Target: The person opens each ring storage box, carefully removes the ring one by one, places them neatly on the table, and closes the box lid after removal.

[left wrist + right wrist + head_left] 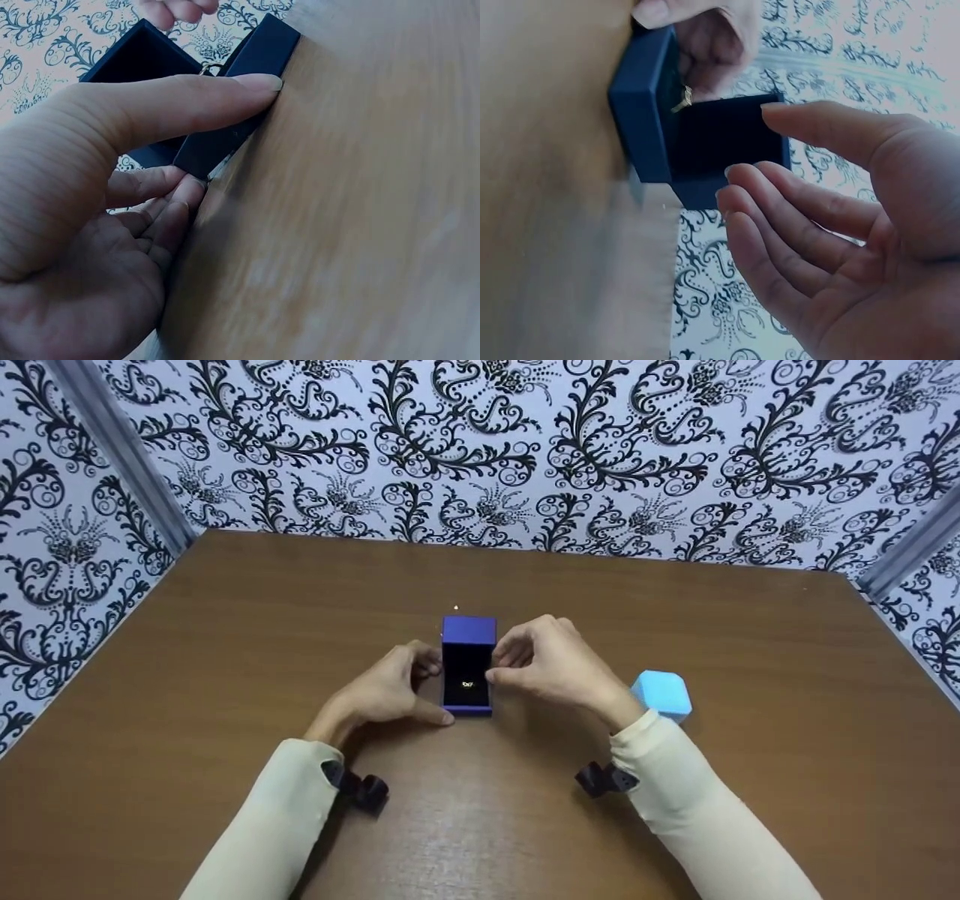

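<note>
A dark blue ring box (469, 630) stands on the table with its lid raised and a black lining inside. The gold ring (468, 685) sits in the box's lower part; it shows side-on in the right wrist view as a ring (685, 96) poking up from the lining. My left hand (386, 682) grips the base, thumb (240, 88) across its front and fingers at its side. Beside the lid (727, 139), my right hand (551, 664) has loosely bent fingers, the thumb (810, 124) at the lid's edge. Whether it touches the lid is hard to tell.
A light blue rounded cube (662, 694) sits right of the box, partly behind my right wrist. Black wrist cameras (367, 793) hang under both sleeves. A patterned wall (480, 450) rises behind the brown table (750, 660). A tiny white speck (456, 607) lies beyond the box.
</note>
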Demonstrator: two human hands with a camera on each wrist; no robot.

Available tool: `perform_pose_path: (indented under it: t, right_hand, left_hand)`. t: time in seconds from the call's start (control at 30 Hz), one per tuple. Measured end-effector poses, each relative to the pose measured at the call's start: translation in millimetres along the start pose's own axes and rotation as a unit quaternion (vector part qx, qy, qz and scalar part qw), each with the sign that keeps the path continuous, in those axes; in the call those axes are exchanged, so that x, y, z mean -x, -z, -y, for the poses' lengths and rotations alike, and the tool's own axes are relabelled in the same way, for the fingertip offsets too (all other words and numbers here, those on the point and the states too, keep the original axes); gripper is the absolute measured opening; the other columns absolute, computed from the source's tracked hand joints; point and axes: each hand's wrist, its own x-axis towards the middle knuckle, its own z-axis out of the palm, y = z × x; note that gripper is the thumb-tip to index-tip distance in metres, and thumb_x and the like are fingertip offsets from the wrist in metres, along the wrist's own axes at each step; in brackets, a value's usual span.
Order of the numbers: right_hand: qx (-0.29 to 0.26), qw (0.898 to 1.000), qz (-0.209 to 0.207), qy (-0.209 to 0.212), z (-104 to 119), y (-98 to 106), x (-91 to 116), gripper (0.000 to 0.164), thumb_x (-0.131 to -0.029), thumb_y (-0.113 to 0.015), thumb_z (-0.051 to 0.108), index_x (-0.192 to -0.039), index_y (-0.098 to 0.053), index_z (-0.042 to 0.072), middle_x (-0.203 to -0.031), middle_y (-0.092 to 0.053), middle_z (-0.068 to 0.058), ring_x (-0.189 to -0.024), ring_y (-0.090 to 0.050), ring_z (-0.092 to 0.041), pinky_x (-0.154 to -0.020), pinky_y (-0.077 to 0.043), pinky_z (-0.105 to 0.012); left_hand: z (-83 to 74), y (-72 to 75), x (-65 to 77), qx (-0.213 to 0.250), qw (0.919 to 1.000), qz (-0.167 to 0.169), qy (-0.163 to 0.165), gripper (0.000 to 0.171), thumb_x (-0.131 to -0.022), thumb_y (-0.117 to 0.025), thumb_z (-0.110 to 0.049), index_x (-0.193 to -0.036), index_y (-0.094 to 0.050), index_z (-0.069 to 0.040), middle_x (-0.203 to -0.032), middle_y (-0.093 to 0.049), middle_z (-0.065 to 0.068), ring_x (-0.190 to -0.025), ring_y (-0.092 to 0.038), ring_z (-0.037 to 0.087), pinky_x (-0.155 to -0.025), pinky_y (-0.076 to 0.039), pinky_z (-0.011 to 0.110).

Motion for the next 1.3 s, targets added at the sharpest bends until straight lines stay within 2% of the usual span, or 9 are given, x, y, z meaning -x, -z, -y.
perform_pose_path:
  t: [0.33, 0.6, 1.1, 1.3]
  right_hand:
    - [-0.003, 0.999, -0.016, -0.035, -0.1, -14.3, -0.6, 0.021, -0.083, -0.084, 0.019, -0.099, -0.081, 0.006, -0.087, -0.076, 0.003, -0.079, -0.071, -0.011, -0.073, -0.057, -0.031]
    - [-0.034, 0.998, -0.039, -0.046, -7.4, -24.4, -4.3, 0.018, -0.079, -0.087, 0.015, -0.095, -0.081, 0.007, -0.084, -0.076, 0.003, -0.076, -0.072, -0.011, -0.074, -0.057, -0.032]
    - [-0.064, 0.996, -0.052, -0.039, -19.1, -36.9, -7.7, 0.017, -0.076, -0.088, 0.015, -0.091, -0.081, 0.008, -0.078, -0.075, 0.004, -0.07, -0.07, -0.011, -0.068, -0.055, -0.029]
    - [-0.061, 0.997, -0.039, -0.035, -19.3, -40.3, -7.5, 0.017, -0.078, -0.087, 0.015, -0.092, -0.081, 0.008, -0.078, -0.075, 0.003, -0.068, -0.068, -0.01, -0.067, -0.054, -0.027]
  left_hand:
    - [0.5, 0.1, -1.3, -0.001, 1.0, 0.004, 0.004, 0.075, -0.061, -0.098, -0.013, -0.123, -0.058, 0.003, -0.115, -0.059, 0.012, -0.111, -0.054, 0.028, -0.102, -0.042, 0.04]
    - [0.1, -0.2, -1.4, 0.005, 1.0, 0.001, 0.006, 0.075, -0.062, -0.098, -0.016, -0.122, -0.058, 0.003, -0.115, -0.059, 0.012, -0.11, -0.054, 0.027, -0.101, -0.042, 0.041]
    - [-1.2, 0.1, -0.9, 0.001, 1.0, 0.002, 0.01, 0.077, -0.062, -0.098, -0.017, -0.125, -0.057, 0.003, -0.117, -0.06, 0.013, -0.113, -0.054, 0.029, -0.103, -0.041, 0.042]
    - [-1.3, 0.2, -1.4, -0.002, 0.9999, 0.003, 0.011, 0.078, -0.062, -0.098, -0.017, -0.125, -0.057, 0.004, -0.118, -0.06, 0.013, -0.114, -0.055, 0.029, -0.103, -0.042, 0.042]
